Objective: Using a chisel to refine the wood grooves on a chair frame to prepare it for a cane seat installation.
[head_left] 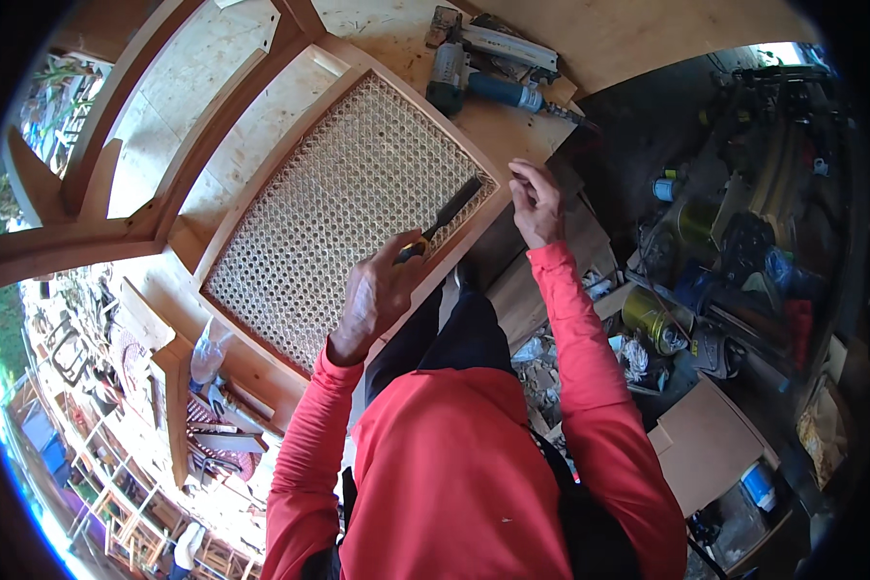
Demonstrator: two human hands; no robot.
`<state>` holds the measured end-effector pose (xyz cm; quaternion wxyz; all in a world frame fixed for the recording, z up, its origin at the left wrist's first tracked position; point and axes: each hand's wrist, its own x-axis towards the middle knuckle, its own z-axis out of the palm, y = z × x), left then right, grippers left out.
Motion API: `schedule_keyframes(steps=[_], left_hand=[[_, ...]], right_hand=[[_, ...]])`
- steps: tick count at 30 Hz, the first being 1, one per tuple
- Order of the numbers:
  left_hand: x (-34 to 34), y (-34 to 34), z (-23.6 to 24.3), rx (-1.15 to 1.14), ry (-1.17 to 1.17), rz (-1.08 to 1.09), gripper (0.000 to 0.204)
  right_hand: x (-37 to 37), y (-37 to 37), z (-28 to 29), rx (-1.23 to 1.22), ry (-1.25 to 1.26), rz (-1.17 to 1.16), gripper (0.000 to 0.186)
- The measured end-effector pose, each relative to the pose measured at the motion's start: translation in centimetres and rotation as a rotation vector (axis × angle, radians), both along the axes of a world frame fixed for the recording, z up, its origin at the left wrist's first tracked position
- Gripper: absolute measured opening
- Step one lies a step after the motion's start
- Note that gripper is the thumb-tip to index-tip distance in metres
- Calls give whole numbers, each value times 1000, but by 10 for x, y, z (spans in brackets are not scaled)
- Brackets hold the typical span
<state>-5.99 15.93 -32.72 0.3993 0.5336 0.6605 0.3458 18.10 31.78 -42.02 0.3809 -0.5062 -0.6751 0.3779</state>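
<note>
My left hand [377, 295] grips the yellow-and-black handle of a chisel-like tool [454, 205], whose dark flat blade lies over woven cane mesh [329, 184] near the right end of a wooden frame [406, 104]. The mesh fills that frame, which rests at the edge of a plywood bench [498, 130]. My right hand [536, 203] is just right of the frame's corner, fingers loosely bent and apart, with nothing visible in them.
Pneumatic nail guns [498, 82] lie on the bench behind the frame. A curved wooden chair frame [198, 145] stands to the upper left. Cans [652, 319], cardboard [706, 445] and assorted clutter crowd the dark floor to the right. Wooden pieces [164, 377] sit at the left.
</note>
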Motion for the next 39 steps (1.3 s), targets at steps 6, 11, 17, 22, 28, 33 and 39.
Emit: schedule_keyframes(steps=[6, 11, 17, 22, 28, 33, 39], left_hand=[[-1, -12, 4, -61, -36, 37, 37], [-8, -14, 2, -195, -120, 75, 39], [-11, -15, 1, -209, -255, 139, 42], [-9, -14, 4, -246, -238, 123, 41], [-9, -17, 0, -220, -324, 147, 41], [-16, -20, 1, -224, -351, 172, 43], [-12, -18, -8, -172, -372, 194, 41]], right_hand=[[-25, 2, 4, 298, -169, 152, 24], [-38, -2, 4, 403, -305, 132, 28], [-47, 0, 9, 419, -369, 119, 23], [-48, -1, 9, 489, -556, 157, 25], [-40, -3, 22, 406, -389, 96, 11], [61, -14, 20, 42, -252, -281, 13], [150, -69, -29, 56, -613, -96, 24]])
